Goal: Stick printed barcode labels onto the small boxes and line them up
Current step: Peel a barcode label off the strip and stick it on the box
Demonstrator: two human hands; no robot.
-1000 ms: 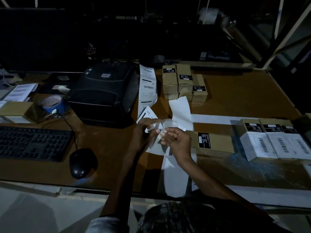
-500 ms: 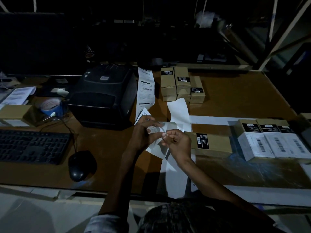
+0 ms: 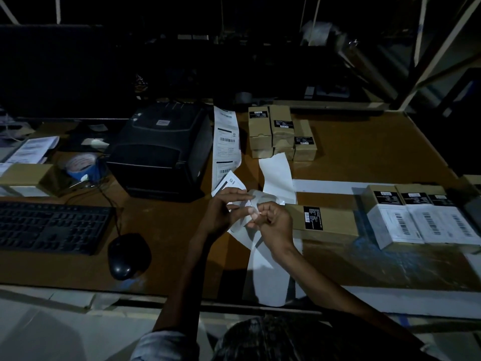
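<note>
**Label pinched between both hands over the desk**

Held at the middle of the scene: a white label strip (image 3: pixel 243 204), creased and partly peeled, with barcode print showing at its far left corner. Pinched from the left by the left hand (image 3: pixel 221 214), fingers curled on the paper; pinched from the right by the right hand (image 3: pixel 273 225), fingertips closed on the same strip. Trailing down toward the near edge, a long bare white backing sheet (image 3: pixel 270 277).

Just right of the right hand, lying flat: a tan unlabelled box (image 3: pixel 333 222) with a black sticker. Further right, side by side and touching: three labelled boxes (image 3: pixel 426 220), white barcode labels on their near faces. Far behind the hands: a cluster of tan boxes (image 3: pixel 281 134). Left of those, a printed label chain (image 3: pixel 226 147) hanging beside a black label printer (image 3: pixel 161 152).

Underneath everything: a brown desk (image 3: pixel 364 152). At the left: a keyboard (image 3: pixel 49 225), a mouse (image 3: pixel 127 256), a blue tape roll (image 3: pixel 83 166). Room beyond very dim, with pale frame bars at the far right.
</note>
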